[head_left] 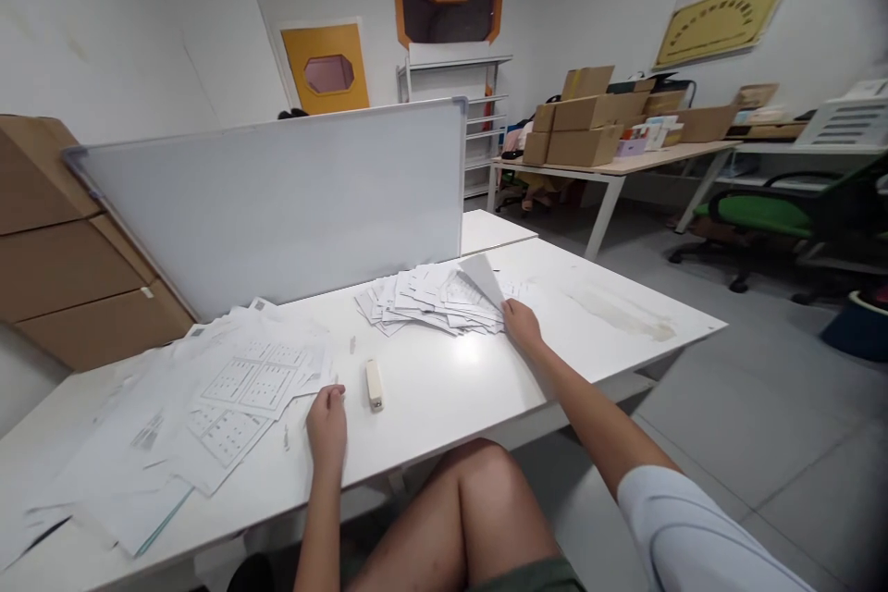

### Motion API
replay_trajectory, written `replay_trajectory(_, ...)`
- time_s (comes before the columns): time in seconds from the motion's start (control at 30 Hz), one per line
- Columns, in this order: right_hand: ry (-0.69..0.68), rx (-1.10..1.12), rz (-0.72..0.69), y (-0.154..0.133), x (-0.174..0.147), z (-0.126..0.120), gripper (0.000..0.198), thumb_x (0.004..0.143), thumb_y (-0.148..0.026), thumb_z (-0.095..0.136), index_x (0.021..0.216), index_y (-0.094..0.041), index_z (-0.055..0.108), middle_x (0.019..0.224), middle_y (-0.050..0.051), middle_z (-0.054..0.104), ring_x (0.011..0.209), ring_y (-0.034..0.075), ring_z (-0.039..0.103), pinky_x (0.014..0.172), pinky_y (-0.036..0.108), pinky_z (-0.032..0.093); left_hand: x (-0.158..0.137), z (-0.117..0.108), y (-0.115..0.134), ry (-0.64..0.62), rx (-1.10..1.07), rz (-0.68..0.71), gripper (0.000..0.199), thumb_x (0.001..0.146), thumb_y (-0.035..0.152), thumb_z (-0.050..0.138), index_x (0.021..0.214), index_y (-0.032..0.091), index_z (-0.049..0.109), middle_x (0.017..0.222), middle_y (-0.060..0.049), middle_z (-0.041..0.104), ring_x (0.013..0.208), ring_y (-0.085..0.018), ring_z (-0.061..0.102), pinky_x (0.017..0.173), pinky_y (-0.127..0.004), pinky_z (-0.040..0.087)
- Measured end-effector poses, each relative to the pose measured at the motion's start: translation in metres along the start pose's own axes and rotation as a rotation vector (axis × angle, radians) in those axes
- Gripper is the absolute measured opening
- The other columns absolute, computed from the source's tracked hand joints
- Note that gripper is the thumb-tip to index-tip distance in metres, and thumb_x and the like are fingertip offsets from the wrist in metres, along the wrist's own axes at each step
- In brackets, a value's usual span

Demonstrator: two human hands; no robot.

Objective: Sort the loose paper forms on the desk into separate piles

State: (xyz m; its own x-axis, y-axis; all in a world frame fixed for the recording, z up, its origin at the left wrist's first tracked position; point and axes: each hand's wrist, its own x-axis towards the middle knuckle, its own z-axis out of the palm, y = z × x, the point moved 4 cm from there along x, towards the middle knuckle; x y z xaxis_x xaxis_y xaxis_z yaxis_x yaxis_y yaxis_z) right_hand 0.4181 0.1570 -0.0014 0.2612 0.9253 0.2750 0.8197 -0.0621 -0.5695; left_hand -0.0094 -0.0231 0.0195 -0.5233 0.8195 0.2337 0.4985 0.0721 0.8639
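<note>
My right hand (pixel 522 324) pinches the edge of a paper sheet (pixel 484 279), which is lifted at an angle over the right end of a loose paper pile (pixel 423 298). Resting on the table near the spread of printed sheets (pixel 253 379), my left hand (pixel 327 421) has its fingers curled closed; whether anything small is in them cannot be seen. Between the hands, a cream-coloured stapler (pixel 374 385) lies on the white table (pixel 430 407), just right of my left hand.
A whiteboard (pixel 277 203) stands upright along the table's back, beside stacked cardboard boxes (pixel 62 250) at the left. Farther off are a second table with boxes (pixel 583 125), a metal shelf (pixel 454 65) and a green chair (pixel 770 203).
</note>
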Motion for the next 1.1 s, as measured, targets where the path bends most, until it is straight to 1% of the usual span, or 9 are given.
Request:
replay_trajectory(0.1, 0.038, -0.010, 0.033, -0.002, -0.012, -0.011, 0.043, 0.094, -0.032, 0.024, 0.094, -0.014, 0.063, 0.091, 0.014, 0.066, 0.081, 0.022, 0.055, 0.067, 0.029, 0.035, -0.013, -0.002, 0.010, -0.022, 0.011, 0.045, 0.027, 0.085, 0.033, 0.044, 0.083, 0.017, 0.065, 0.092, -0.007, 0.069, 0.091, -0.022, 0.062, 0.085, -0.034, 0.047)
replay_trajectory(0.23, 0.035, 0.015, -0.022, -0.008, -0.053, -0.019, 0.039, 0.092, -0.034, 0.027, 0.083, -0.016, 0.060, 0.080, 0.013, 0.064, 0.073, 0.022, 0.054, 0.062, 0.030, 0.033, -0.045, -0.016, 0.026, 0.063, -0.021, -0.056, 0.033, 0.090, 0.038, 0.055, 0.111, 0.014, 0.059, 0.112, -0.007, 0.061, 0.097, -0.022, 0.060, 0.083, -0.040, 0.052)
replay_trajectory(0.4, -0.023, 0.146, -0.370, -0.031, -0.157, -0.026, 0.038, 0.092, -0.044, 0.030, 0.071, -0.024, 0.054, 0.070, 0.007, 0.062, 0.066, 0.021, 0.057, 0.064, 0.031, 0.039, -0.085, -0.024, 0.053, 0.122, -0.072, -0.088, 0.036, 0.090, 0.037, 0.056, 0.119, 0.016, 0.055, 0.120, -0.008, 0.057, 0.103, -0.022, 0.059, 0.086, -0.042, 0.052)
replay_trajectory(0.57, -0.073, 0.271, -0.731, -0.053, -0.247, -0.016, 0.025, 0.095, -0.034, 0.036, 0.090, -0.025, 0.059, 0.089, 0.006, 0.068, 0.083, 0.021, 0.064, 0.075, 0.033, 0.048, -0.140, -0.016, 0.062, 0.174, -0.171, -0.107, 0.038, 0.091, 0.039, 0.053, 0.123, 0.020, 0.053, 0.128, -0.011, 0.053, 0.110, -0.022, 0.056, 0.093, -0.045, 0.049)
replay_trajectory(0.67, 0.030, 0.289, -0.834, -0.051, -0.277, -0.005, 0.018, 0.092, -0.030, 0.044, 0.097, -0.027, 0.061, 0.096, 0.005, 0.070, 0.091, 0.023, 0.065, 0.086, 0.041, 0.048, -0.198, 0.011, 0.044, 0.225, -0.236, -0.208, 0.060, 0.086, 0.059, 0.048, 0.134, 0.023, 0.048, 0.136, -0.016, 0.048, 0.125, -0.029, 0.049, 0.100, -0.041, 0.045)
replay_trajectory(0.77, 0.046, 0.269, -0.926, -0.044, -0.299, 0.005, 0.021, 0.087, -0.031, 0.049, 0.105, -0.029, 0.060, 0.107, 0.005, 0.069, 0.099, 0.026, 0.064, 0.099, 0.050, 0.041, -0.251, 0.072, 0.017, 0.047, -0.652, -0.450, 0.080, 0.067, 0.074, 0.056, 0.134, 0.032, 0.048, 0.128, -0.015, 0.057, 0.125, -0.029, 0.051, 0.097, -0.036, 0.048)
replay_trajectory(0.87, -0.008, 0.256, -1.018, -0.041, -0.315, 0.009, 0.030, 0.081, -0.035, 0.057, 0.111, -0.033, 0.060, 0.113, 0.004, 0.067, 0.104, 0.029, 0.062, 0.100, 0.052, 0.039, -0.272, 0.109, 0.001, 0.014, -0.870, -0.553, 0.083, 0.051, 0.077, 0.065, 0.123, 0.037, 0.058, 0.119, -0.012, 0.063, 0.123, -0.029, 0.052, 0.091, -0.034, 0.050)
replay_trajectory(0.97, 0.004, 0.363, -0.960, -0.037, -0.316, 0.007, 0.028, 0.081, -0.032, 0.053, 0.108, -0.033, 0.061, 0.114, 0.006, 0.065, 0.105, 0.031, 0.060, 0.100, 0.056, 0.038, -0.263, 0.109, -0.006, -0.012, -0.924, -0.586, 0.072, 0.051, 0.078, 0.066, 0.103, 0.027, 0.067, 0.103, -0.014, 0.069, 0.105, -0.031, 0.064, 0.086, -0.037, 0.052)
replay_trajectory(1.1, 0.117, 0.488, -0.640, -0.030, -0.302, 0.007, 0.026, 0.084, -0.034, 0.049, 0.106, -0.024, 0.059, 0.113, 0.014, 0.059, 0.111, 0.035, 0.053, 0.092, 0.057, 0.042, -0.243, 0.095, -0.011, 0.019, -0.956, -0.719, 0.065, 0.054, 0.076, 0.067, 0.079, 0.016, 0.063, 0.056, -0.006, 0.063, 0.053, -0.018, 0.061, 0.054, -0.027, 0.048)
